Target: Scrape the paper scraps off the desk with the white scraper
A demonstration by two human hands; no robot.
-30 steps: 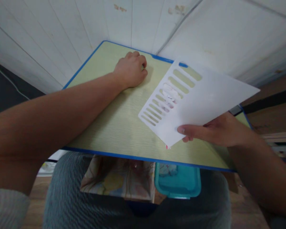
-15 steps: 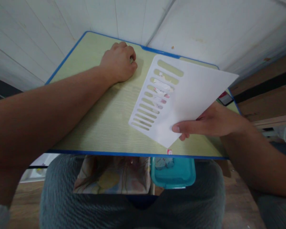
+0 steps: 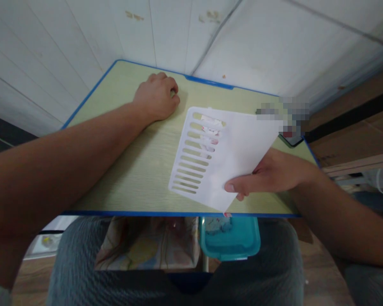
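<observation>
Single head-worn view from the wearer's side of a tabletop (image 3: 147, 170), close above it, facing forward and steeply down, wall (image 3: 169, 34) at twelve o'clock, lap (image 3: 236, 282) at six, left hand (image 3: 157, 97) at eleven, right hand (image 3: 271, 173) near three

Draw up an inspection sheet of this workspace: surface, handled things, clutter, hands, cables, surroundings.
Surface: pale tabletop with blue edging.
Handled things: white slotted sheet, held over the tabletop; paper scraps show through its slots.
Clutter: flat dark-edged object at right, partly pixelated; teal container and patterned fabric below the front edge.
Left hand: on the tabletop, fingers curled; contents, if any, hidden.
Right hand: grips the white slotted sheet, thumb on its visible face.
Cables: grey cable along the wall.
Surroundings: white wall; brown box-like surfaces at right.
</observation>
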